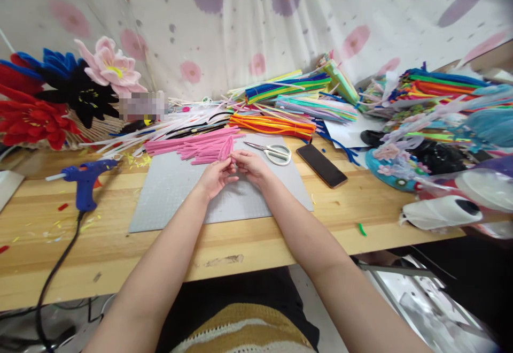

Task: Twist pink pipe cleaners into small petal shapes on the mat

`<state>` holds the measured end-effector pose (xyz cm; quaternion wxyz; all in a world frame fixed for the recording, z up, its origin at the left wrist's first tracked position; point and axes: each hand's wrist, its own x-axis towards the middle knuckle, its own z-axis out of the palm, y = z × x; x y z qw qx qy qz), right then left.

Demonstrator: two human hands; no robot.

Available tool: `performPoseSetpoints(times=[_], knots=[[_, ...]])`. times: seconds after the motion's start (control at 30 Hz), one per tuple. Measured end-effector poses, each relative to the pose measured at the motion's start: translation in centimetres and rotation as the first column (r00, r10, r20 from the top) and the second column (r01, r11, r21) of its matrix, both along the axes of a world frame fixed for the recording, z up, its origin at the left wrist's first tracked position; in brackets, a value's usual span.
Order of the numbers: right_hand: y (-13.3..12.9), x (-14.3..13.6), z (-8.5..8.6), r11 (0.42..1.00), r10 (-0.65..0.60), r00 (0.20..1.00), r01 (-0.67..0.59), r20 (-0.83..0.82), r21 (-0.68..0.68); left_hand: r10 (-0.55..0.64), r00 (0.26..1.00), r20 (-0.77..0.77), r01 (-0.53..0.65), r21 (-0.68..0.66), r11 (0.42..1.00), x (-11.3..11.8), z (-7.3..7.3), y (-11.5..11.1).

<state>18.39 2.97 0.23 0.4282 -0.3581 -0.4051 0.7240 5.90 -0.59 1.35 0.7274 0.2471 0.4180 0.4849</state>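
Note:
Above the grey cutting mat (168, 195), my left hand (217, 178) and my right hand (250, 167) meet, fingertips almost touching. Both pinch the lower end of a bent pink pipe cleaner (230, 147), which stands up in a narrow loop. Just behind them, more pink pipe cleaners (188, 142) lie in a loose pile across the mat's back edge. Scissors (276, 153) with pale handles rest to the right of my right hand, their blades pointing left. My fingers partly hide the held ends.
A blue glue gun (86, 182) with a trailing cord stands at left, near fabric-like flowers (110, 67). To the right lies a black phone (321, 166). Bundles of coloured pipe cleaners (276, 123) line the back. A white roll (443, 212) sits near the right edge.

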Motion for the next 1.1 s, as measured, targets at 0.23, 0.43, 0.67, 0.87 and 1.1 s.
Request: performPoseSetpoints(times=[0.23, 0.43, 0.67, 0.87, 1.1], knots=[[-0.1, -0.1, 0.1, 0.993, 0.067, 0.993, -0.075, -0.092, -0.092, -0.081, 0.976, 0.201, 0.099, -0.081, 0.992, 0.0, 0.7, -0.4], [-0.1, -0.2, 0.1, 1.000, 0.006, 0.998, -0.007, -0.064, -0.015, -0.114, 0.982, 0.151, 0.132, -0.113, 0.985, 0.1, 0.9, -0.3], [0.1, 0.2, 0.4, 0.998, -0.056, 0.994, 0.052, 0.096, 0.047, -0.130, 0.987, -0.094, 0.132, 0.023, 0.991, -0.5, -0.1, -0.2], [0.0, 1.1, 0.8, 0.995, 0.002, 0.992, -0.014, 0.128, 0.095, -0.207, 0.975, -0.083, 0.220, 0.207, 0.953, -3.1, 0.6, 0.5], [-0.2, 0.9, 0.5, 0.984, 0.022, 0.944, -0.079, 0.330, 0.160, 0.127, 0.907, -0.401, 0.019, 0.341, 0.940, -2.0, -0.3, 0.9]])
